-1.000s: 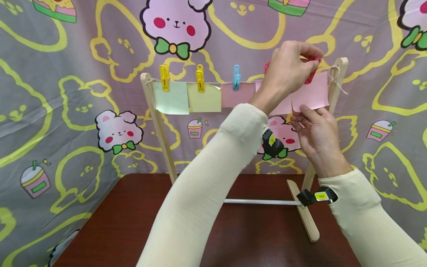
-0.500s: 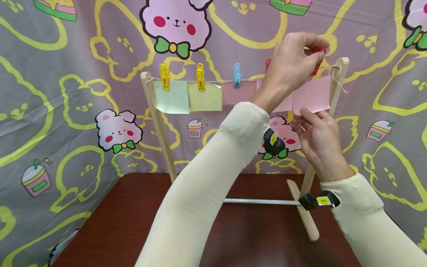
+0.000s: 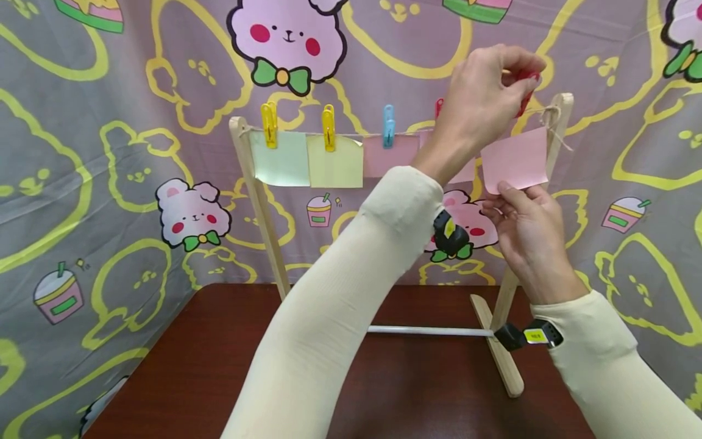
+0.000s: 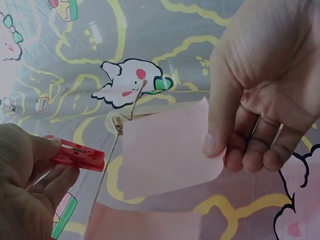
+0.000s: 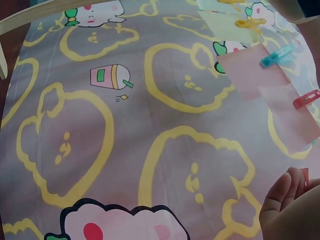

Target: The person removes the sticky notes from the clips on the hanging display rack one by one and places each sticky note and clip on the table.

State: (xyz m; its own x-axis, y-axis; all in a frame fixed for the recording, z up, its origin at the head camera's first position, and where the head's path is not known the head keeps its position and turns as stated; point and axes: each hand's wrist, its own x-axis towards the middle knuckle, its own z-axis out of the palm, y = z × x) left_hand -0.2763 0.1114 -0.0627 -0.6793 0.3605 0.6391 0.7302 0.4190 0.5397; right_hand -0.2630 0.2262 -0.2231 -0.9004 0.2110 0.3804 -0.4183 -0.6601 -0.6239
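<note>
Since the left hand (image 3: 482, 94) pinches the red clothespin (image 4: 77, 155) by its upper end, between thumb and bent fingers, the biting end is left bare beside the string (image 4: 101, 187); pressure there probably works the spring, though I cannot tell whether the jaws stand apart. With its thumb in front and its other fingers loosely curled, the right hand (image 3: 529, 238) holds the pink paper square (image 3: 515, 160) by the lower edge, near its lower left corner, a hold that seems to steady the sheet and keep its top edge uncovered. That square is just beside the right post (image 3: 563, 105), at the upper right corner of the wooden rack (image 3: 265, 231), with no clothespin on it.

Above it, near the string's right end, the red clothespin tilts: in the head view its long axis runs from upper right down to lower left, and in the left wrist view its biting end points toward the string, contact unclear. The square has no clear long axis; its top edge climbs toward the right post.

Farther left, a blue clothespin (image 3: 389, 127) grips a darker pink paper (image 3: 391, 157), presumably to keep it hanging flat. Below, the rack's right foot (image 3: 503, 366) rests near the table's (image 3: 230, 366) far edge
</note>
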